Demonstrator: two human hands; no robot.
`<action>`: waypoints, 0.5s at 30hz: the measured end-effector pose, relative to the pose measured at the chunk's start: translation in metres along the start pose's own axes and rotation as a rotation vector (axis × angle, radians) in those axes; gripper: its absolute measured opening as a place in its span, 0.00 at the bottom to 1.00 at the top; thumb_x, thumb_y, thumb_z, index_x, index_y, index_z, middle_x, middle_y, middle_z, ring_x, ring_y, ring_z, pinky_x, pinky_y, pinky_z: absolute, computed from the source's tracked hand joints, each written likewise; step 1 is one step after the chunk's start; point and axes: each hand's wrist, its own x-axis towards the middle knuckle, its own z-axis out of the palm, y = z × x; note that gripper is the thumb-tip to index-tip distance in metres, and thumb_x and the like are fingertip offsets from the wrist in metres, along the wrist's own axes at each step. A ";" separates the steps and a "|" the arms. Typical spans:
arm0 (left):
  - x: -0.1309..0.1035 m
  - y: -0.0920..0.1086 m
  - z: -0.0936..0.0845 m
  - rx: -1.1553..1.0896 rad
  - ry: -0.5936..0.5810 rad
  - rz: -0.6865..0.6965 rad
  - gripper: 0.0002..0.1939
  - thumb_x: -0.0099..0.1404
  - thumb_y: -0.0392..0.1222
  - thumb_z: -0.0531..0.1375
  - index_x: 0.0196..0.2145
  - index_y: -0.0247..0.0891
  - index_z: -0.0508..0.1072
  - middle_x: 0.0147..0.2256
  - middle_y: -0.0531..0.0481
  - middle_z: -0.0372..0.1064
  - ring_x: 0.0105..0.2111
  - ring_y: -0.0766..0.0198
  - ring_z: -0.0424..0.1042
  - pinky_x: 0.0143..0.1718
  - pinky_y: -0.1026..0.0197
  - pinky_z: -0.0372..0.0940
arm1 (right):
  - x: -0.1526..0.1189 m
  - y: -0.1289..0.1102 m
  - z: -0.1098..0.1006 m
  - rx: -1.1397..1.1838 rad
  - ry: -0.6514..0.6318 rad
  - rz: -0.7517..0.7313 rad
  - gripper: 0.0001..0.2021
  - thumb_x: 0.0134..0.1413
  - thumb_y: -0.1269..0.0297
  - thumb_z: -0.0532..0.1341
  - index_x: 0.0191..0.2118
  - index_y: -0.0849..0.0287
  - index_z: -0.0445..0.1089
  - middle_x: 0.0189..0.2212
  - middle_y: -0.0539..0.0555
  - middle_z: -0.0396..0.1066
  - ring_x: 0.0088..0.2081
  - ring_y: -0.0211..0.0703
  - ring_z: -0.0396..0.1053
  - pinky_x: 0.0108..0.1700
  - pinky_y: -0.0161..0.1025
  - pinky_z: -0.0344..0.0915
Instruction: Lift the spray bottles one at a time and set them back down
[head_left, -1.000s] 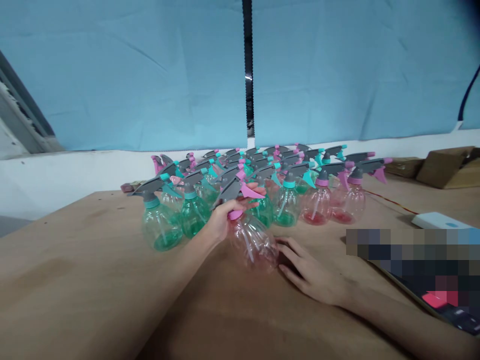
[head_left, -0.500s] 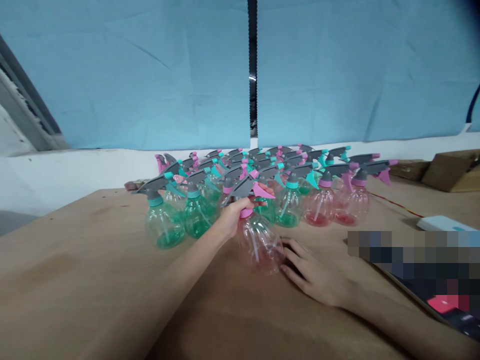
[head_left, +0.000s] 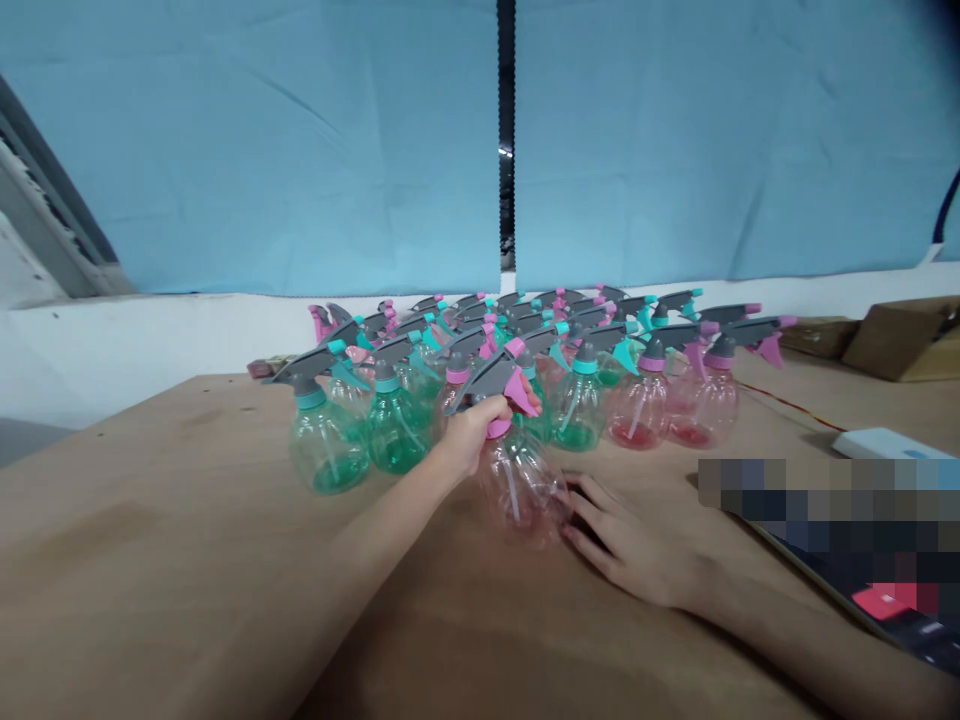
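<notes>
A clear pink spray bottle [head_left: 525, 490] with a grey head and pink collar leans at the table's middle. My left hand [head_left: 476, 430] is closed around its neck below the grey head, and its fingers are curled over the pink trigger [head_left: 519, 388]. Against the bottle's lower right side rest the fingertips of my right hand [head_left: 630, 545], fingers apart and palm low over the table. A white dip tube shows inside. Just behind stand green spray bottles [head_left: 399, 430] and more pink spray bottles [head_left: 637, 405], most with a little tinted look at the base.
Several rows of spray bottles stand along the back of the wooden table [head_left: 187, 560], near a blue-covered wall [head_left: 315, 150]. To the right are cardboard boxes [head_left: 904, 340], a thin cable, a white box [head_left: 892, 447] and a dark, partly blurred-out item with a red patch [head_left: 885, 600].
My left fingers have curled in on the trigger, which now sits closer to the neck. The bottle's head has tilted up slightly. My right hand stays at the bottle's side.
</notes>
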 end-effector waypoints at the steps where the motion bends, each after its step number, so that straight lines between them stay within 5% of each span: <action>1: 0.000 0.000 -0.001 0.001 0.002 -0.002 0.17 0.39 0.36 0.53 0.28 0.40 0.74 0.25 0.49 0.71 0.28 0.58 0.68 0.22 0.61 0.55 | 0.000 0.000 0.000 0.000 -0.005 0.001 0.20 0.60 0.66 0.50 0.57 0.57 0.56 0.52 0.59 0.60 0.54 0.49 0.58 0.56 0.51 0.58; 15: 0.004 0.002 -0.005 -0.049 -0.115 0.068 0.17 0.43 0.35 0.55 0.33 0.41 0.74 0.29 0.50 0.73 0.35 0.57 0.71 0.36 0.58 0.61 | -0.001 0.002 0.002 0.008 0.012 -0.001 0.18 0.60 0.65 0.50 0.55 0.56 0.58 0.52 0.59 0.60 0.54 0.50 0.59 0.55 0.52 0.58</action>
